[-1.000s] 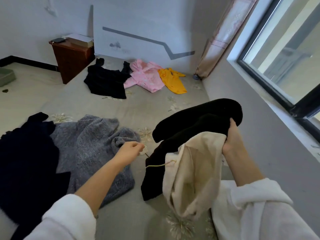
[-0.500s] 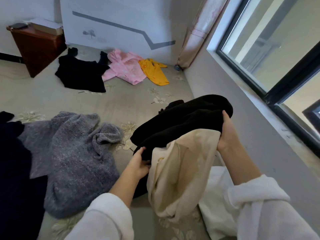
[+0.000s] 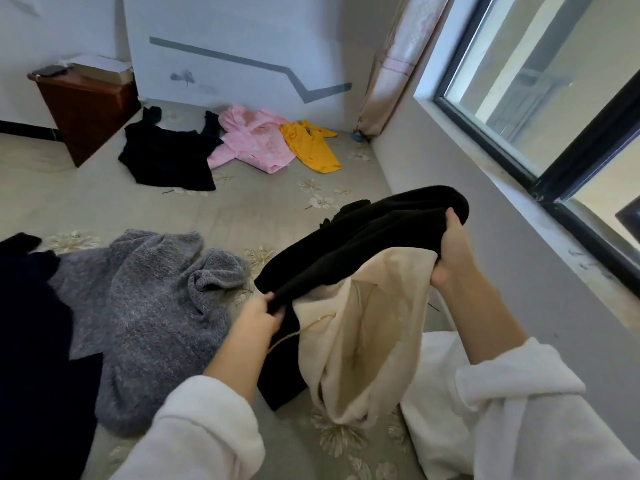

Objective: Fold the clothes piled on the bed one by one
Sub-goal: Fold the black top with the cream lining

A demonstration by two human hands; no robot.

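Black garment (image 3: 363, 244) with a cream lining (image 3: 363, 341) is held up over the bed (image 3: 259, 209) between both hands. The left hand (image 3: 258, 317) pinches its lower left edge, fingers curled into the cloth. The right hand (image 3: 450, 251) grips the upper right end, fingers wrapped round the fold. A grey sweater (image 3: 149, 306) lies crumpled just to the left, touching a dark navy piece (image 3: 31, 341). A white cloth (image 3: 433, 393) lies under the right forearm. Near the far wall lie a black top (image 3: 169, 157), a pink garment (image 3: 256, 143) and a yellow one (image 3: 311, 147).

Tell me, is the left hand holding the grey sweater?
No, the left hand grips the black garment, while the grey sweater lies on the bed.
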